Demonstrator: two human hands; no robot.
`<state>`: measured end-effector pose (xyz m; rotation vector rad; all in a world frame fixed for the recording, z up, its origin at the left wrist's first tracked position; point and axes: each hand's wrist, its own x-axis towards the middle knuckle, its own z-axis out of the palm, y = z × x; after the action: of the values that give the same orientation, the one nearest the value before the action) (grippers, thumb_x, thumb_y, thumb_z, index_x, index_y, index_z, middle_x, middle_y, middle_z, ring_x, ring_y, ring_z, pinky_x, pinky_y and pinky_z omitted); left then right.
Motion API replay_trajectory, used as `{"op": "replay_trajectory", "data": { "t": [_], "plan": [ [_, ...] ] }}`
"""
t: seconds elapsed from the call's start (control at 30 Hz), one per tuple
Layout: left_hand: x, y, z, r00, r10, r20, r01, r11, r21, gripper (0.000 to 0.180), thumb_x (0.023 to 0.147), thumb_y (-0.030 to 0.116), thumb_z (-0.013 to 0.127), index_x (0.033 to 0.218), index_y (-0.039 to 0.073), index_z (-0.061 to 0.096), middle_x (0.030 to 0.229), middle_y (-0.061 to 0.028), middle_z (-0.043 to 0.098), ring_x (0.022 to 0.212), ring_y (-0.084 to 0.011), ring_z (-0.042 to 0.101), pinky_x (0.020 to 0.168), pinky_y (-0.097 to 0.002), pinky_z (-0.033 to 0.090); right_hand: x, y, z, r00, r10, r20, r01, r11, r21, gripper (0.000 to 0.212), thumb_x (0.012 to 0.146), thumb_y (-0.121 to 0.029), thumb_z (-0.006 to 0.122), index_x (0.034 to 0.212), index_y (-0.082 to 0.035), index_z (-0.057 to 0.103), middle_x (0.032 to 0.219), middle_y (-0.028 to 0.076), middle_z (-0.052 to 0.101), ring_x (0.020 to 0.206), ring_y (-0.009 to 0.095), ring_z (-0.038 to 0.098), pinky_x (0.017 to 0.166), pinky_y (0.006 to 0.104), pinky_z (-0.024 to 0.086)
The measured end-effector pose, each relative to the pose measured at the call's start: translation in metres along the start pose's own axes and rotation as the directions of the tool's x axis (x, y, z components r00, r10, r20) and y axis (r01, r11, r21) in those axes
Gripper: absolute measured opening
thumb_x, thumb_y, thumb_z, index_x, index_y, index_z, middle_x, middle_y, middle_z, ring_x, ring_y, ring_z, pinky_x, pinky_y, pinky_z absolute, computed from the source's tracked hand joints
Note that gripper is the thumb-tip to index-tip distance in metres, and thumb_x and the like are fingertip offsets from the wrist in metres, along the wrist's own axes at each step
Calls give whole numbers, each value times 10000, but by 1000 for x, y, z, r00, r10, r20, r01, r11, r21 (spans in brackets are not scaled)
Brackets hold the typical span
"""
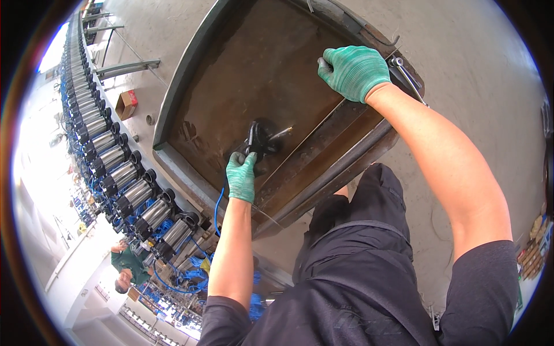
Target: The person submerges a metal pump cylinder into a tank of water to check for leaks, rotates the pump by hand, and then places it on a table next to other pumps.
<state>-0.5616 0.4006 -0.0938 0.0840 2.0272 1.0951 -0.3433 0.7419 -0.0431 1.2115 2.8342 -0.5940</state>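
My left hand (240, 177), in a green glove, pinches a black part (258, 140) over brown water in a metal tank (164, 124). The black part has a handle-like bar on top and a shiny metal rod (281, 133) sticking out to the right. Its lower side is hard to make out against the dark water. A blue cable (219, 211) runs down beside my left wrist. Over the tank's right side, my right hand (356, 71), gloved alike, is closed with the fingers curled under; whatever it may hold is hidden. Close by, a socket wrench (408, 81) lies on the rim.
A long row of silver cylinders with black ends (133, 199) curves along the left. Blue cable coils (196, 277) lie at lower left, near another person (131, 262). A small red-brown carton (127, 104) sits on the floor left of the tank. Wooden pieces (534, 248) lie far right.
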Motion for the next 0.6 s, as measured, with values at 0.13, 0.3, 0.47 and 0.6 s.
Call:
{"op": "replay_trajectory", "data": {
  "t": [0.13, 0.3, 0.47, 0.6],
  "plan": [
    [12, -20, -16, 998, 53, -27, -51, 997, 63, 334, 948, 35, 741, 844, 159, 449, 822, 14, 534, 653, -119, 572, 545, -376, 666, 2, -4, 0, 1000, -15, -1, 15, 1000, -9, 352, 1024, -390, 548, 952, -138, 782, 878, 135, 775, 823, 343, 755, 754, 479, 605],
    [1, -1, 0, 999, -32, -11, 31, 999, -40, 303, 949, 31, 739, 860, 148, 475, 839, 17, 534, 696, -124, 596, 549, -373, 667, 1, -1, 2, 1000, -7, -11, 7, 1000, -14, 347, 1019, -391, 553, 948, -140, 783, 874, 135, 774, 817, 344, 753, 752, 479, 604],
    [-7, 8, 8, 999, -31, -26, 29, 997, -67, 277, 950, 31, 737, 870, 140, 495, 858, 22, 539, 723, -126, 605, 545, -368, 661, 1, 0, 6, 999, -8, -41, 8, 1000, -15, 336, 1011, -390, 565, 937, -146, 784, 855, 135, 769, 799, 349, 749, 735, 483, 599],
    [-11, 16, 13, 998, -39, -55, 36, 998, -59, 292, 947, 37, 738, 854, 133, 478, 843, 23, 510, 718, -121, 588, 530, -356, 654, 0, 1, 9, 997, -29, -78, 30, 999, 10, 350, 1018, -399, 577, 851, -128, 722, 785, 147, 733, 742, 370, 715, 688, 503, 573]
  ]
}}
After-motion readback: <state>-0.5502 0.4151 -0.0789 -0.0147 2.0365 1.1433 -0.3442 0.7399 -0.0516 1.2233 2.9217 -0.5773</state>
